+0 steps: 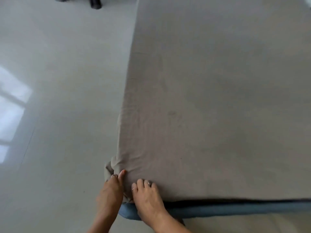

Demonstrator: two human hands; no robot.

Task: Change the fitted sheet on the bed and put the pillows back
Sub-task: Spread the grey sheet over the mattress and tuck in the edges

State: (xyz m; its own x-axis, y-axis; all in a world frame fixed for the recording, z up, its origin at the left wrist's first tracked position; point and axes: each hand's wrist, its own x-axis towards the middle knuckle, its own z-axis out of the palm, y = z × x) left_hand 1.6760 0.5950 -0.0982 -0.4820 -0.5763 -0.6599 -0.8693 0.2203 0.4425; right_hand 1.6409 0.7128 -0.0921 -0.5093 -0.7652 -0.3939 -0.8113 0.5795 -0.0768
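Note:
A taupe fitted sheet [210,98] is spread flat over the mattress and fills the right side of the view. At the near left corner the fabric bunches into folds. My left hand [111,189] grips that bunched corner fabric, with the thumb lying on top of the sheet. My right hand [148,194] is beside it, its fingers curled into the sheet at the mattress edge. A blue padded bed frame [235,210] shows under the near edge. No pillows are in view.
Glossy pale floor tiles [58,98] run along the left of the bed, with window light reflected at the far left. A dark furniture leg [96,2] stands on the floor at the top.

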